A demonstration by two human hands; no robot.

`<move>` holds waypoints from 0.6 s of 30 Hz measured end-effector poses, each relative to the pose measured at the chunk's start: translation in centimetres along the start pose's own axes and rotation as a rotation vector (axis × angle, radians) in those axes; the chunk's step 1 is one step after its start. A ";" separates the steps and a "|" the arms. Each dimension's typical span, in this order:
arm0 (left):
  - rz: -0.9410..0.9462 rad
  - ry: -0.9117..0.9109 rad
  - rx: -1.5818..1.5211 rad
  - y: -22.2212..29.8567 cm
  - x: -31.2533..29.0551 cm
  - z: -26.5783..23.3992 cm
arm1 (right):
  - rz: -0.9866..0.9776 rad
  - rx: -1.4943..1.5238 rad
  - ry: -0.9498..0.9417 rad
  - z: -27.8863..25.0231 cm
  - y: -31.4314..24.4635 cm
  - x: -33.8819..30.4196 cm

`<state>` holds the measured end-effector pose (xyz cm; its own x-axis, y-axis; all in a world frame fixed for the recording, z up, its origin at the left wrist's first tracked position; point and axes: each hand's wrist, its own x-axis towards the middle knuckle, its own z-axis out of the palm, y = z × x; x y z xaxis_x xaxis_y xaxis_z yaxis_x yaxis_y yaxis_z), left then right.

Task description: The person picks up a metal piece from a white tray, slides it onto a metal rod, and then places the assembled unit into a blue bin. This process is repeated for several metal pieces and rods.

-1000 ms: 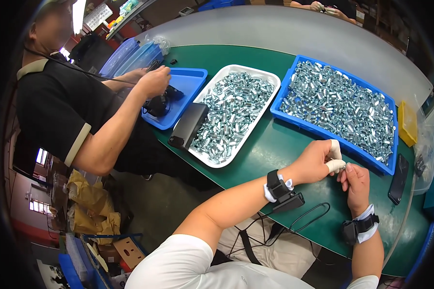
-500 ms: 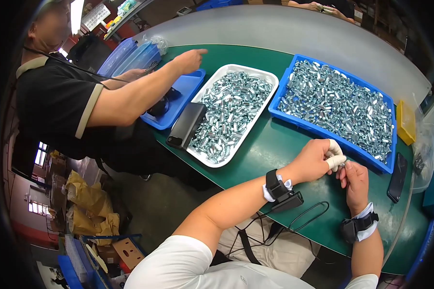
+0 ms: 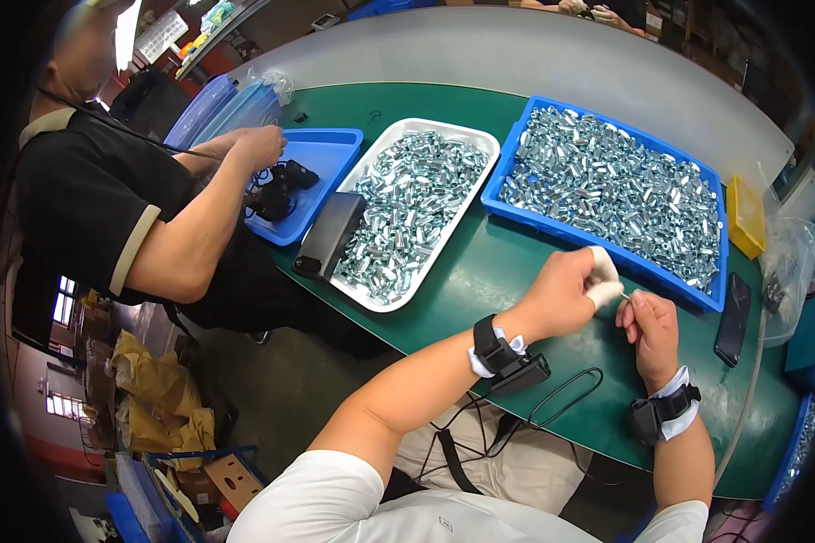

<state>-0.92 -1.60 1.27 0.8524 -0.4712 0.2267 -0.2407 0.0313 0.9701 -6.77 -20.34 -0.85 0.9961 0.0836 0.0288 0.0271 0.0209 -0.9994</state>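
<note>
My left hand [image 3: 566, 291] is held over the green table in front of the blue tray, with pale finger covers on its thumb and fingers. Its fingers are curled closed, and whatever lies in them is hidden. Just to the right, my right hand [image 3: 652, 333] pinches a small thin metal piece [image 3: 626, 296] between thumb and forefinger, its tip close to my left thumb. Beyond both hands, the blue tray [image 3: 552, 233] is full of shiny hexagonal metal parts [image 3: 616, 185]. A white tray [image 3: 486, 163] of similar parts stands left of it.
A black device [image 3: 330, 233] rests on the white tray's left rim. At left, a co-worker [image 3: 109, 199] handles black gear over another blue tray [image 3: 335, 138]. A phone [image 3: 733, 317], a yellow bin [image 3: 745, 217] and a clear bag [image 3: 788, 281] lie at right. A cable [image 3: 566, 398] loops near my left wrist.
My hands have drawn slightly apart, showing the thin piece between them. The co-worker's outstretched arm has pulled back to the black gear. The whole view has shifted a little.
</note>
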 end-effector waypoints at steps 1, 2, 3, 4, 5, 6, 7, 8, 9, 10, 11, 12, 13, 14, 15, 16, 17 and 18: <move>-0.056 0.069 -0.042 -0.2 0.2 -0.3 | -0.024 0.034 0.015 -0.1 0.3 0.2; -0.118 0.136 -0.083 -0.2 0.3 -0.6 | -0.044 0.071 0.032 -0.3 0.6 0.4; -0.140 0.245 -0.015 0.6 0.6 -1.4 | -0.060 0.098 0.065 -0.8 0.9 0.2; -0.164 0.351 0.055 1.5 0.9 -2.9 | -0.051 0.089 0.087 -1.1 0.9 -0.1; -0.113 0.500 0.003 0.8 0.9 -4.7 | -0.034 0.080 0.079 -0.7 0.6 -0.1; -0.132 0.620 -0.055 1.0 0.6 -6.6 | -0.013 0.065 0.076 -0.4 0.4 0.1; -0.092 0.766 -0.036 1.0 0.2 -8.2 | 0.004 0.059 0.068 -0.1 0.3 0.3; -0.051 0.910 -0.017 0.7 0.0 -9.2 | 0.003 0.062 0.084 -0.2 0.2 0.4; -0.053 0.897 -0.016 0.3 -0.2 -9.7 | 0.008 0.066 0.066 -0.1 0.2 0.5; -0.024 0.935 -0.023 0.3 -0.3 -9.7 | 0.013 0.067 0.049 -0.3 0.2 0.5; 0.005 0.974 -0.031 0.2 -0.3 -9.5 | 0.019 0.068 0.031 -0.4 0.2 0.4; 0.034 1.013 -0.040 0.0 -0.1 -9.3 | 0.019 0.067 0.042 -0.5 0.1 0.4; 0.032 1.003 -0.045 -0.2 0.3 -8.8 | 0.016 0.073 0.038 -0.6 0.1 0.4; 0.071 0.855 0.103 -0.6 0.9 -8.2 | 0.013 0.077 0.034 -0.8 -0.1 0.3; 0.110 0.708 0.246 -0.5 1.5 -7.3 | 0.011 0.081 0.026 -0.8 0.0 0.3; 0.150 0.558 0.385 -0.4 2.2 -6.5 | 0.014 0.075 0.033 -0.9 0.1 0.3; 0.149 0.554 0.377 -0.1 3.1 -6.0 | 0.021 0.074 0.031 -0.8 0.2 0.3; 0.131 0.411 0.542 0.3 4.4 -5.5 | 0.027 0.071 0.028 -0.8 0.2 0.3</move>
<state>5.30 1.15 3.07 0.8815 -0.1183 0.4572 -0.4605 -0.4300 0.7765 -6.41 -21.08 -1.09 0.9983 0.0577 0.0001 -0.0050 0.0898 -0.9959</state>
